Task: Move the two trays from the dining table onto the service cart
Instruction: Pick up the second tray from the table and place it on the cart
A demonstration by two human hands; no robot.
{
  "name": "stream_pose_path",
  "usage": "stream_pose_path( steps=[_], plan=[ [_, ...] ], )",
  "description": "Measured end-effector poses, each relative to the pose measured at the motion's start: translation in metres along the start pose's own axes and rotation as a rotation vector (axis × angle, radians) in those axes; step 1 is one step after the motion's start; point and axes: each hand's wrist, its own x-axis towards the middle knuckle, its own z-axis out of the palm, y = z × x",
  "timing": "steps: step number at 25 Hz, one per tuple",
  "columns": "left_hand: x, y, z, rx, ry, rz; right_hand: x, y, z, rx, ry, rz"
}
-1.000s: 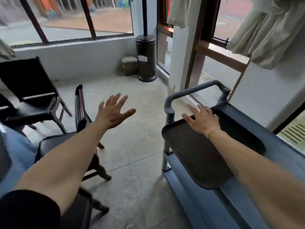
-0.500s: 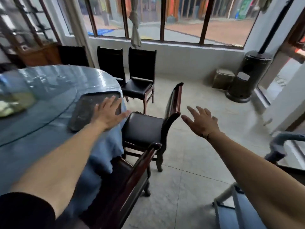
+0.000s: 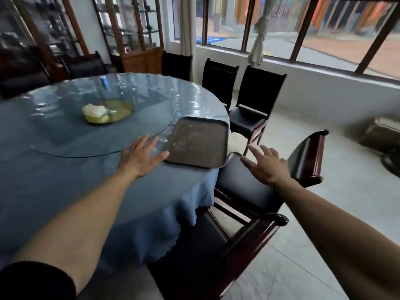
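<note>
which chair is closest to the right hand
The armchair directly under the right hand, beside the tray; the other chairs stand by the window.

Soft daylight enters through the windows (image 3: 281, 29); glare streaks the table (image 3: 65, 191) far edge; motion blur, wide-angle bending at edges.

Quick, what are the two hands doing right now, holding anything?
Left hand: open, fingers spread, holding nothing, at the tray's near left edge.
Right hand: open, holding nothing, over the chair beside the tray.
</note>
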Motion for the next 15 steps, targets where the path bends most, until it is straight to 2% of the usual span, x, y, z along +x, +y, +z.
stream_pose_path(
  steps=[6, 15],
  plan=[
    [0.01, -0.032, 0.003, 0.019, -0.003, -0.05, 0.043, -0.018, 0.016, 0.0, -0.04, -0.027],
    [0.078, -0.03, 0.04, 0.038, -0.055, -0.136, 0.155, -0.024, 0.067, 0.059, -0.086, -0.092]
  ],
)
